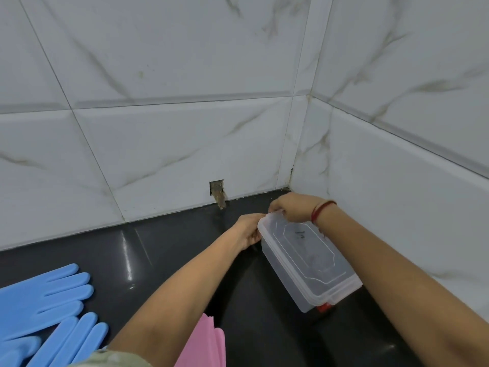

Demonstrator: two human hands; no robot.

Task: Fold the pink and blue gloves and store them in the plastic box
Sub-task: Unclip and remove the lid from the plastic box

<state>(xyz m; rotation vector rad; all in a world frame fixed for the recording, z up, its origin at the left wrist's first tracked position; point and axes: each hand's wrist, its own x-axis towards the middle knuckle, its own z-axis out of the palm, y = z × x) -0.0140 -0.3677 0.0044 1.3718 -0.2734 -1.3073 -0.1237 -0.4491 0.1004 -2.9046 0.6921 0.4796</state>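
A clear plastic box with its lid on sits tilted on the black counter near the right wall, a red clip at its near end. My left hand grips the box's far left corner. Fingers of my right hand curl over the far edge of the lid. Two blue gloves lie flat on the counter at the lower left, fingers pointing right. Pink gloves lie near the bottom edge, partly hidden under my left forearm.
The black counter meets white marble-look tiled walls at the back and right, forming a corner just behind the box. A small broken hole in the back tile sits above the counter line.
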